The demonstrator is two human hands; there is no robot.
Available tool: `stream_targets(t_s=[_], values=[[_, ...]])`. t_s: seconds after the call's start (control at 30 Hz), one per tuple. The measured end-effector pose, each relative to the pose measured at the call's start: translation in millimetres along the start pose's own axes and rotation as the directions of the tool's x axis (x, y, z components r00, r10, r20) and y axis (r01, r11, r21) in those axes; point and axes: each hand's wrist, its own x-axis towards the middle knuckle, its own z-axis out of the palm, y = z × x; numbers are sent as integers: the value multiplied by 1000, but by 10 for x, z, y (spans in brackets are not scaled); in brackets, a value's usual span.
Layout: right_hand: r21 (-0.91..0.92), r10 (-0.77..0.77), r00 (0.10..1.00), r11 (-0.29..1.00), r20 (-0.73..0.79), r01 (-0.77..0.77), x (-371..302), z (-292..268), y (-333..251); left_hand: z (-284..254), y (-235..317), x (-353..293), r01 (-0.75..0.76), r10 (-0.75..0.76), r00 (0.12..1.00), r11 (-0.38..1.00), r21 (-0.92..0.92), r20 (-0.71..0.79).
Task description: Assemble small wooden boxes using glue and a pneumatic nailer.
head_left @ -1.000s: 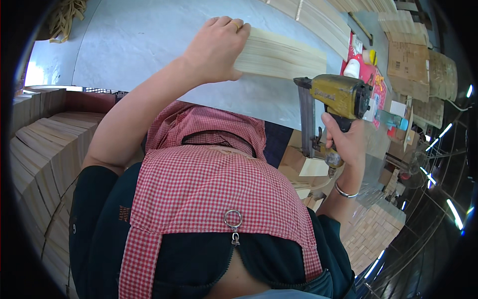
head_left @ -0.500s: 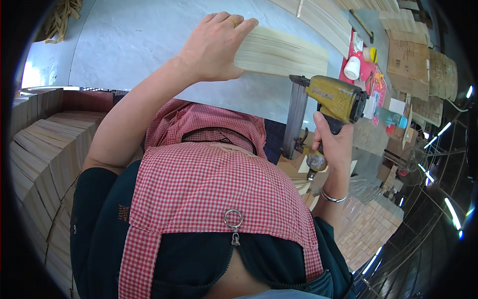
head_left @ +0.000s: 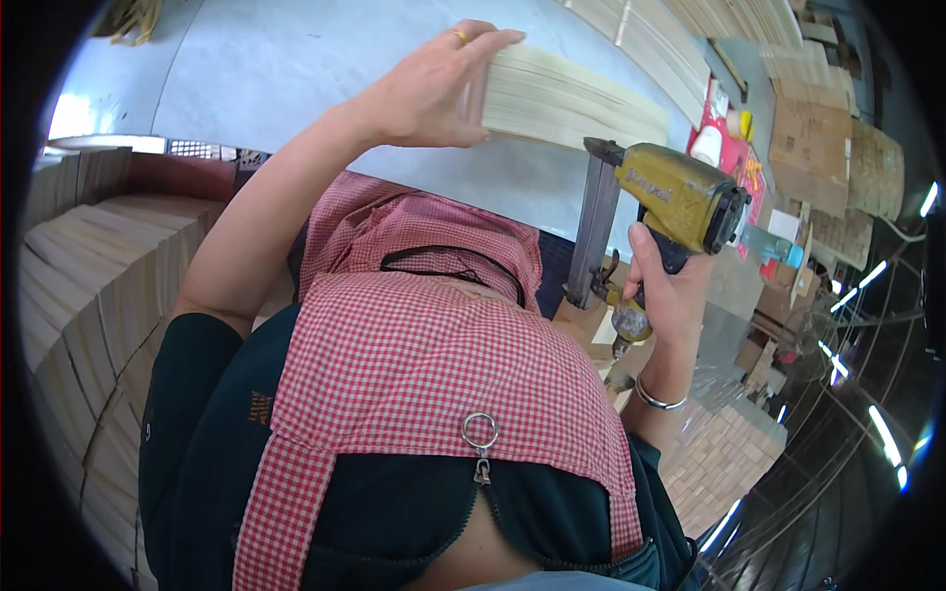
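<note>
A stack of thin pale wooden strips (head_left: 576, 94) lies on the grey-white tabletop (head_left: 266, 69). My left hand (head_left: 443, 89) spans its left end, thumb at the near edge and fingers at the far edge; part of the end face shows between them. In my right hand (head_left: 670, 286) is a yellow and black nail gun (head_left: 675, 192), gripped round its dark handle. The gun's nose is close to the stack's near right corner, apart from it as far as I can see. Its long magazine points down toward my apron.
Longer pale boards (head_left: 650, 44) lie at the far right of the table. Beside them, a white container (head_left: 707, 145) stands on a red patterned sheet. Stacked wooden pieces (head_left: 89, 266) fill the left side. Cardboard boxes (head_left: 810, 138) stand at right, and a wood pile (head_left: 724, 453) lower right.
The view has shifted slightly. My left hand's grip looks a little looser, with more of the stack's end showing. The nail gun stays in my right hand near the stack's corner.
</note>
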Motion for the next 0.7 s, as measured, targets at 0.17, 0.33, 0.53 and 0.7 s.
stream_targets(t_s=[0.17, 0.33, 0.53, 0.7], values=[[-27, -12, 995, 1000, 96, 15, 2, 115, -195, 21, 30, 70, 19, -17, 1000, 991, -132, 15], [-40, -48, 981, 998, 186, 56, 64, 186, -244, 32, 46, 147, 7, -2, 999, 987, -159, 33], [-69, -15, 975, 997, 221, 31, 76, 246, -301, 67, 37, 134, 10, -9, 1000, 983, -185, 3], [-96, 32, 979, 995, 203, -13, 63, 278, -327, 68, 37, 144, 29, -24, 999, 981, -191, 26]])
